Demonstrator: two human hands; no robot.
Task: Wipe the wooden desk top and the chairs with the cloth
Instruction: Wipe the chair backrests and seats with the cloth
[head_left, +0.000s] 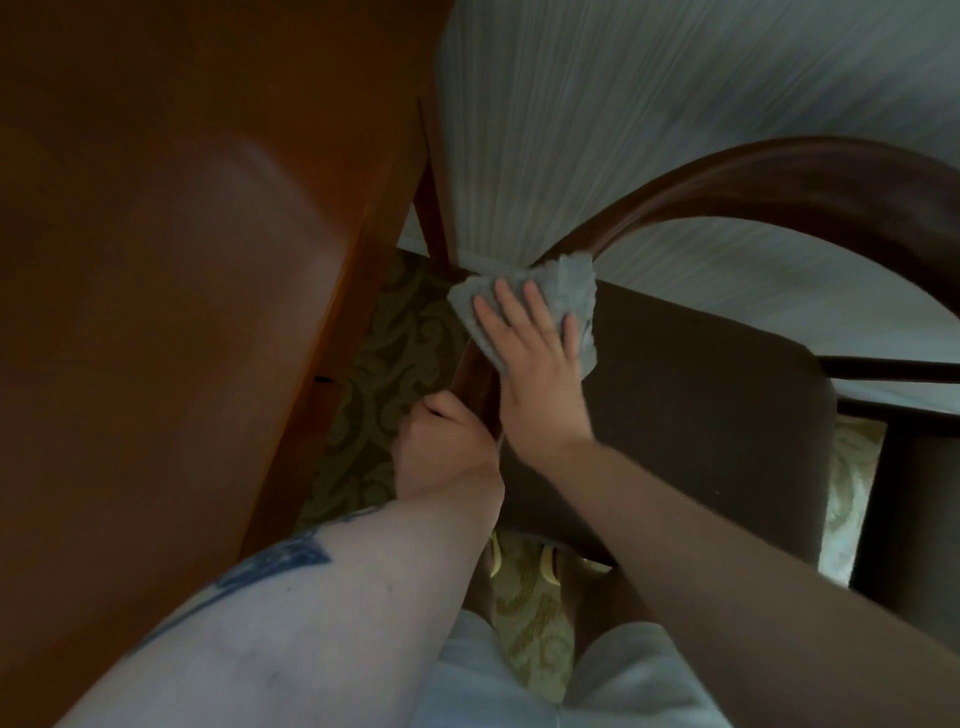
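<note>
A: What's in front of them?
B: Big wooden surface (171, 291) fills the left side. Striped pale wall (649, 130) behind. Patterned carpet (395, 353) on the floor.
A: Chair?
B: Chair (691, 415) just right of the surface, dark padded seat, curved wooden armrest arching over it.
A: Hands?
B: Right hand (535, 364) flat, fingers straight and slightly spread, pressing the cloth onto the armrest's left end. Left hand (441, 447) just below it, fingers curled round the wooden arm post.
A: Cloth position?
B: Grey cloth (576, 291), bunched, sits under the right fingers on the armrest where it bends down toward the seat corner. Apart from the surface.
A: Anything else?
B: Dark tattoo on the left forearm.
</note>
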